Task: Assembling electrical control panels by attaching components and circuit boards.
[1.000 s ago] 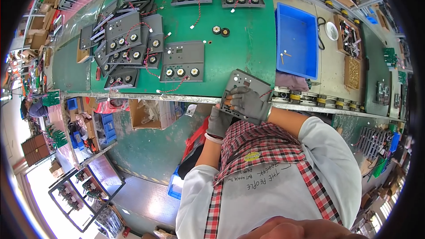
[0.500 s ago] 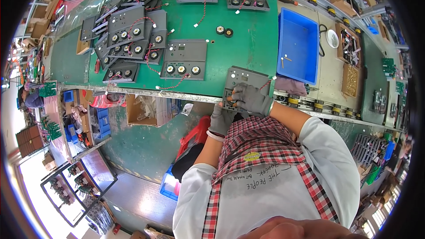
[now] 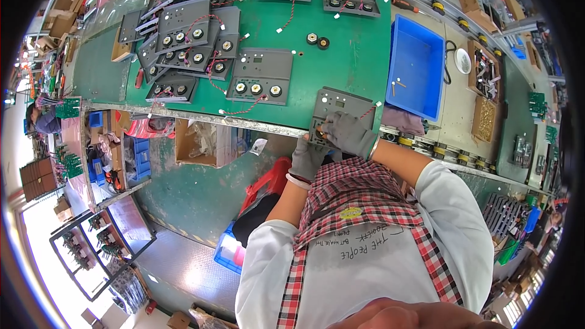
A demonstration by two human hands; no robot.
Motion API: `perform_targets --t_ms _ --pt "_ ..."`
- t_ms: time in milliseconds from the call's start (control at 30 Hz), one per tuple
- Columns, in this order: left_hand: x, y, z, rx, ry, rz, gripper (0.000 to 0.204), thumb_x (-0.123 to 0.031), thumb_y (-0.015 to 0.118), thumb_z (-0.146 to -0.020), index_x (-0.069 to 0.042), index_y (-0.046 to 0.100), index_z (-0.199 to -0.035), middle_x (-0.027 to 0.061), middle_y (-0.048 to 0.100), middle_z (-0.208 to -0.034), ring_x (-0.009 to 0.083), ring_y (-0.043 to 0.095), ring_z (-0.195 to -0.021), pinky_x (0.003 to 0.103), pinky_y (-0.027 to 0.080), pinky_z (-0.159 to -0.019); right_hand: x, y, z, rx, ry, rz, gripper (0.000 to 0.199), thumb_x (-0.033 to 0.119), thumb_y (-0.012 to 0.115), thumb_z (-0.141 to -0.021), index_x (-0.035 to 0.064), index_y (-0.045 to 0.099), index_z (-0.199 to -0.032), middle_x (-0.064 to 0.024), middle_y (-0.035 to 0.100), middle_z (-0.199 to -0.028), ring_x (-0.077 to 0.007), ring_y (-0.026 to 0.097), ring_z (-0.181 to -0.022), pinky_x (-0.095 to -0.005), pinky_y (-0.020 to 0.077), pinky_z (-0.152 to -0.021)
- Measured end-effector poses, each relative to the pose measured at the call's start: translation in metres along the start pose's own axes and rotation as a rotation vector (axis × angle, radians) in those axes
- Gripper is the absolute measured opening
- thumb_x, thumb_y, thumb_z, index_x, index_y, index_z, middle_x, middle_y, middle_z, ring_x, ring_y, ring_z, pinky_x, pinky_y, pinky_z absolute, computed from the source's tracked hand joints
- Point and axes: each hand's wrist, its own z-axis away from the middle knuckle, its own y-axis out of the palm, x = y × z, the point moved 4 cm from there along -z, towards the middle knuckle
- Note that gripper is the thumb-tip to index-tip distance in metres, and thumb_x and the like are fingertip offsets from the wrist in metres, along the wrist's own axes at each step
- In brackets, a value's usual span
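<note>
Grey panel [image 3: 346,101]: overhanging the counter [image 3: 347,70] edge, squarer than a second ago, probably steadier.
My right grip [image 3: 350,135]: curled over its face, closure hidden.
My left grip [image 3: 308,158]: by its near corner; closure I cannot tell.

Your gloved right hand [image 3: 350,135] rests on a grey panel [image 3: 348,101], your left hand [image 3: 308,158] at its near edge; left of your grip lies a second panel [image 3: 268,68], beyond it rightward a blue tray [image 3: 419,55].
</note>
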Motion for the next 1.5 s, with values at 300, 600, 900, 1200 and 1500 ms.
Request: perform_targets --t_ms 300,600,900,1200,1500 --pt "-0.002 0.008 0.0 0.038 -0.004 -0.007 0.044 -0.034 0.062 -0.078 -0.005 0.049 -0.109 0.0065 0.055 -0.104 0.0195 0.055 -0.095 0.037 0.047 -0.085 -0.013 0.004 -0.019 0.075 0.03 -0.385 0.022 0.021 0.059 -0.072 0.0138 0.059 -0.094 -0.0073 0.053 -0.1 -0.0267 0.05 -0.099 -0.0405 0.0424 -0.082" --pt "0.001 -0.004 -0.001 -0.026 0.015 -0.012 0.037 -0.033 0.063 -0.077 -0.007 0.053 -0.102 0.0063 0.056 -0.102 0.0195 0.055 -0.094 0.038 0.047 -0.084 -0.005 -0.003 -0.012 -0.077 0.045 -0.184 0.027 0.034 0.053 -0.079 0.0115 0.062 -0.09 -0.0092 0.059 -0.089 -0.0263 0.057 -0.086 -0.039 0.0463 -0.072" --pt "-0.003 0.015 0.003 0.007 0.03 -0.111 0.048 -0.037 0.061 -0.077 -0.01 0.048 -0.114 0.0052 0.053 -0.11 0.0205 0.051 -0.103 0.037 0.041 -0.089 -0.008 0.001 -0.021 -0.031 0.21 -0.11 0.035 0.037 0.046 -0.082 0.0084 0.064 -0.075 -0.0112 0.061 -0.072 -0.0287 0.06 -0.071 -0.0424 0.0469 -0.06" --pt "-0.001 0.007 0.001 -0.006 -0.033 -0.12 0.047 -0.038 0.056 -0.079 -0.004 0.05 -0.111 0.0079 0.055 -0.107 0.0216 0.053 -0.1 0.037 0.04 -0.09 -0.011 -0.001 -0.001 -0.241 0.08 -0.333 0.028 0.032 0.049 -0.081 0.0075 0.057 -0.09 -0.012 0.06 -0.083 -0.0298 0.058 -0.08 -0.0406 0.0463 -0.07" --pt "0.0 0.006 0.0 -0.052 -0.012 -0.084 0.051 -0.036 0.06 -0.078 -0.004 0.047 -0.114 0.0086 0.054 -0.109 0.021 0.053 -0.099 0.037 0.044 -0.087 -0.016 -0.005 -0.015 -0.013 0.262 -0.226 0.033 0.036 0.049 -0.081 0.0055 0.06 -0.08 -0.0121 0.061 -0.079 -0.0303 0.058 -0.077 -0.0419 0.046 -0.066"
